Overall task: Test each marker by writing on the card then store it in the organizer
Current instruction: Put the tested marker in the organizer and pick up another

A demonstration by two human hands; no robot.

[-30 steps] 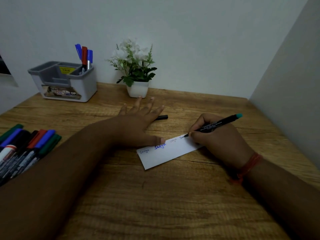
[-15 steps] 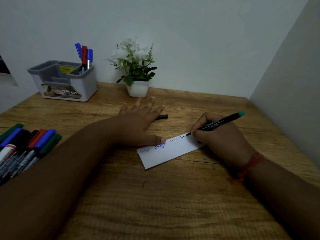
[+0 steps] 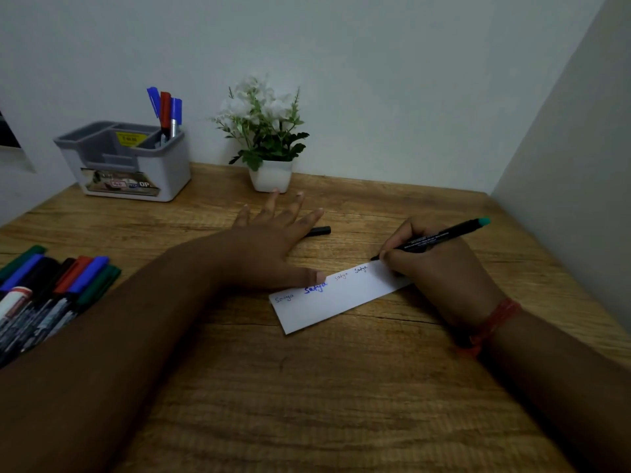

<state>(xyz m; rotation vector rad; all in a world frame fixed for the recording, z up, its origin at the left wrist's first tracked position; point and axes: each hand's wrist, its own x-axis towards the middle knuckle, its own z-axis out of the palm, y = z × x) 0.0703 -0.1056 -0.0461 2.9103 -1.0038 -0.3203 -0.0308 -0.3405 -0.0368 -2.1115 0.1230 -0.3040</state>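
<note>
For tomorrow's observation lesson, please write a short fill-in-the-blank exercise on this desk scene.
1. The right hand grips a black marker whose back end is ____.
2. The left hand lies flat, its thumb pressing the white ____.
3. The grey organizer already holds ____ markers.
4. A loose black ____ lies beyond the left hand.

Missing words: teal; card; three; cap

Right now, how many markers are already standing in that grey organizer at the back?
3, all upright in the right rear compartment of the organizer: a blue marker leaning left, a red marker in the middle, and another blue marker on the right. Shorter ones could be hidden inside.
</note>
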